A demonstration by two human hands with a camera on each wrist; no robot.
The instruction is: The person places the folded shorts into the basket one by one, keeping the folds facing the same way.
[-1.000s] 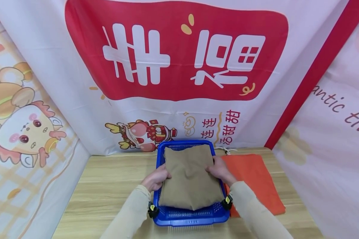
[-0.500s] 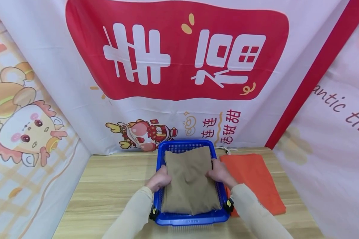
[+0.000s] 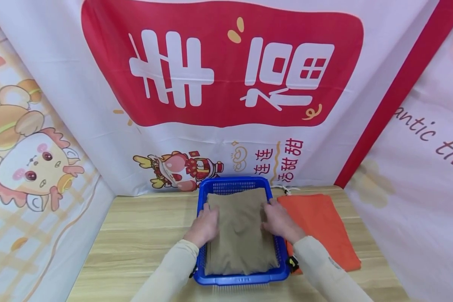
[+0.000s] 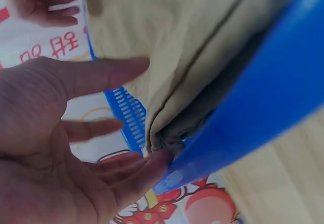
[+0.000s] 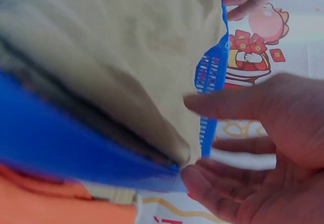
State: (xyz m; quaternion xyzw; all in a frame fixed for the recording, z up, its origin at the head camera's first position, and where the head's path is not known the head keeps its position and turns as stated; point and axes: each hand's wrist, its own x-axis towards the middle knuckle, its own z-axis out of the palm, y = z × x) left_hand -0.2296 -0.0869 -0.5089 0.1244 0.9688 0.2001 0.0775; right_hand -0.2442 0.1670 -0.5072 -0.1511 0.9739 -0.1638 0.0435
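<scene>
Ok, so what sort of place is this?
Probably a small curtained work booth: white printed fabric sheets hang on three sides of a pale wood-grain tabletop, where a blue perforated plastic basket holds folded tan cloth.

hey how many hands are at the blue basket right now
2: the left hand by the left side of the brown cloth in the blue basket, the right hand by its right side. No other hand shows.

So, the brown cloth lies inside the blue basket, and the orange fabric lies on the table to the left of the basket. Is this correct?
Not quite: the orange fabric lies to the right of the blue basket, as the head view shows. The brown cloth is inside the basket, as you say.
</scene>
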